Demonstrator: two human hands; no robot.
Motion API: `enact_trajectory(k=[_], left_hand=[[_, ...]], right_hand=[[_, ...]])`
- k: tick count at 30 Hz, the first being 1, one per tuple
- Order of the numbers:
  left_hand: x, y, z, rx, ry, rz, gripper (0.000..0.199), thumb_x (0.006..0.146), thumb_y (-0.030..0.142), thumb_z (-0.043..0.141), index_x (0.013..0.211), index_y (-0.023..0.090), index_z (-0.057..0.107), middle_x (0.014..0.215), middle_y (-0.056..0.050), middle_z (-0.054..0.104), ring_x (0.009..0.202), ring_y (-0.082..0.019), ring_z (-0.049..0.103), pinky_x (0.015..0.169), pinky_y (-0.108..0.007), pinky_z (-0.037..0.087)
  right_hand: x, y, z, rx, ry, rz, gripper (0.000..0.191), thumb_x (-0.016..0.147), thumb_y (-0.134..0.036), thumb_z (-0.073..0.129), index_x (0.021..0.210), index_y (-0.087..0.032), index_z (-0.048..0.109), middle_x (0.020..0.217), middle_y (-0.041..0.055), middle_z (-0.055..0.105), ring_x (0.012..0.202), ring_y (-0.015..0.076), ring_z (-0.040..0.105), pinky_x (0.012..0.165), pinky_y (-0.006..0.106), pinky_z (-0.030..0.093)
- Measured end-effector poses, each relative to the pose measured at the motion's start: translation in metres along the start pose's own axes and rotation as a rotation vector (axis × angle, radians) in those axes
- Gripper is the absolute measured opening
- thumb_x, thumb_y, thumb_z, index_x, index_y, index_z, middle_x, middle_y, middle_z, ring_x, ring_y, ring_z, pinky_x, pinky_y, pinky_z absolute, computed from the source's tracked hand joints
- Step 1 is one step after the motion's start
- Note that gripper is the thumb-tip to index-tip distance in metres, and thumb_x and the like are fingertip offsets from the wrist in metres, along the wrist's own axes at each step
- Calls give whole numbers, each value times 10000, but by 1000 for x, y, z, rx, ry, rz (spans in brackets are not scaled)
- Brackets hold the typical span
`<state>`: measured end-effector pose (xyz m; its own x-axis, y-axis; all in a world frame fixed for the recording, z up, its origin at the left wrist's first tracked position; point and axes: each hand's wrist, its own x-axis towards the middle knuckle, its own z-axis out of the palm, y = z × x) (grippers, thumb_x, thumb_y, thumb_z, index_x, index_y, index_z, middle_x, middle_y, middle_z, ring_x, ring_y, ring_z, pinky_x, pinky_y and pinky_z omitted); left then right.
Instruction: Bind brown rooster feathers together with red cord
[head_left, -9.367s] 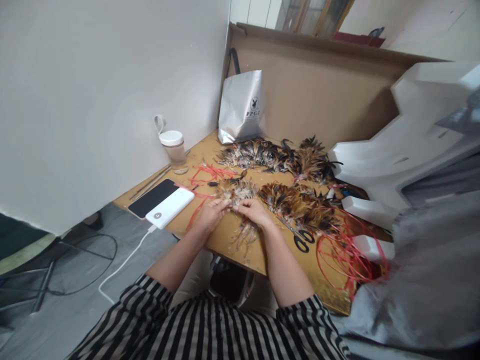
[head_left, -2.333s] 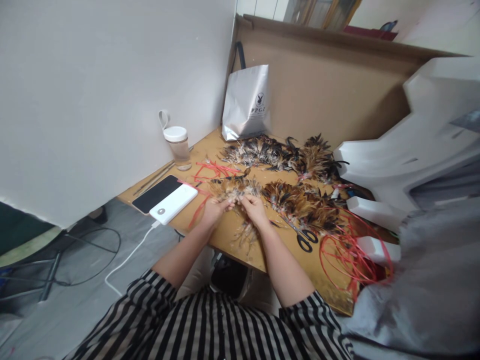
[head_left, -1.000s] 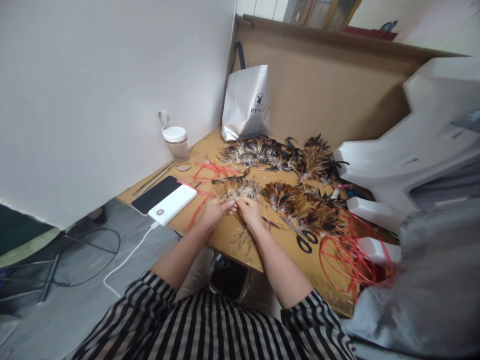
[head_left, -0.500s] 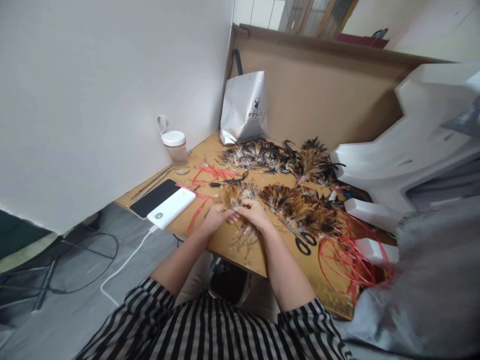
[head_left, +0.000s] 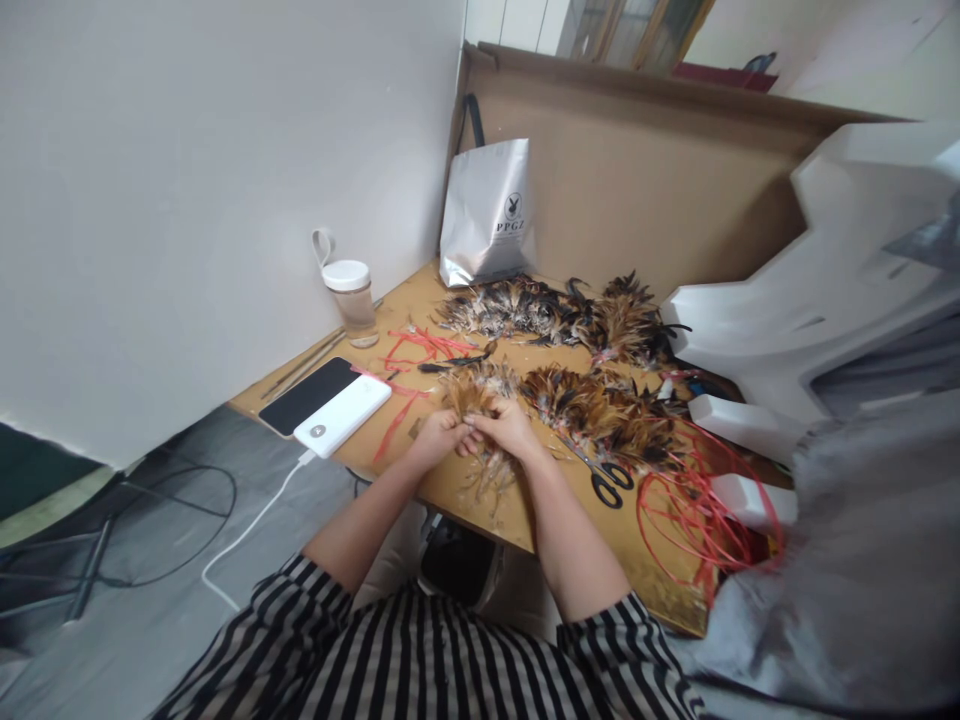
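My left hand and my right hand meet near the table's front edge, fingertips pinched together. Between them both hands grip a small bunch of brown feathers, its tips fanning upward. Pale loose feathers lie just below and behind my hands. To the right of my right hand runs a row of golden-brown feather bundles. Black-handled scissors lie in front of that row, their blades pointing toward it. Farther back is a pile of darker feather bundles.
Red plastic strips lie at the left, and a tangle of red strips at the right. A phone, a white power bank with a cable, and a lidded cup stand left. A silver bag leans at the back.
My hands have shifted slightly downward, and the feathers held between them stand more upright and fanned. The rest of the table looks the same.
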<state>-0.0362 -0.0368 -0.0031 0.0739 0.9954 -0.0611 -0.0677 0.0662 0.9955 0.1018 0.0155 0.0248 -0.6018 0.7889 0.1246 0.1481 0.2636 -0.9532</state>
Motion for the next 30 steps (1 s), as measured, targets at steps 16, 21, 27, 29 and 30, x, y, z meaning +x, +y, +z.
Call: enact_trajectory(k=[16, 21, 27, 29, 30], left_hand=[[2, -5, -2, 2, -73, 55, 241, 693, 334, 613, 697, 93, 624, 563, -39, 623, 490, -99, 558, 514, -212, 452], [0, -1, 0, -30, -51, 138, 280, 642, 304, 674, 843, 114, 636, 694, -30, 641, 596, -102, 562, 604, -224, 457], [-1, -1, -2, 3, -58, 115, 276, 731, 353, 579, 810, 97, 646, 696, -61, 641, 593, -111, 574, 614, -241, 462], [-1, -2, -2, 4, -52, 95, 277, 733, 353, 574, 797, 93, 644, 684, -68, 643, 580, -115, 581, 594, -240, 462], [-1, -2, -2, 1, -45, 87, 272, 730, 348, 577, 792, 93, 643, 684, -70, 645, 577, -117, 585, 580, -236, 461]], right_hand=[[1, 5, 10, 145, 65, 85, 267, 639, -388, 647, 593, -168, 504, 417, -55, 475, 357, 78, 407, 369, 200, 286], [5, 9, 8, 317, 202, 154, 296, 546, -374, 708, 569, -157, 508, 486, -48, 520, 402, 75, 444, 407, 203, 335], [5, 7, 9, 394, 185, 180, 298, 540, -359, 717, 544, -156, 498, 455, -41, 522, 387, 69, 423, 400, 197, 303], [5, 7, 9, 384, 171, 170, 285, 547, -357, 713, 559, -155, 513, 462, -43, 523, 397, 70, 426, 411, 199, 309], [5, 7, 10, 373, 172, 163, 280, 551, -356, 712, 566, -155, 518, 469, -44, 524, 405, 70, 428, 418, 201, 313]])
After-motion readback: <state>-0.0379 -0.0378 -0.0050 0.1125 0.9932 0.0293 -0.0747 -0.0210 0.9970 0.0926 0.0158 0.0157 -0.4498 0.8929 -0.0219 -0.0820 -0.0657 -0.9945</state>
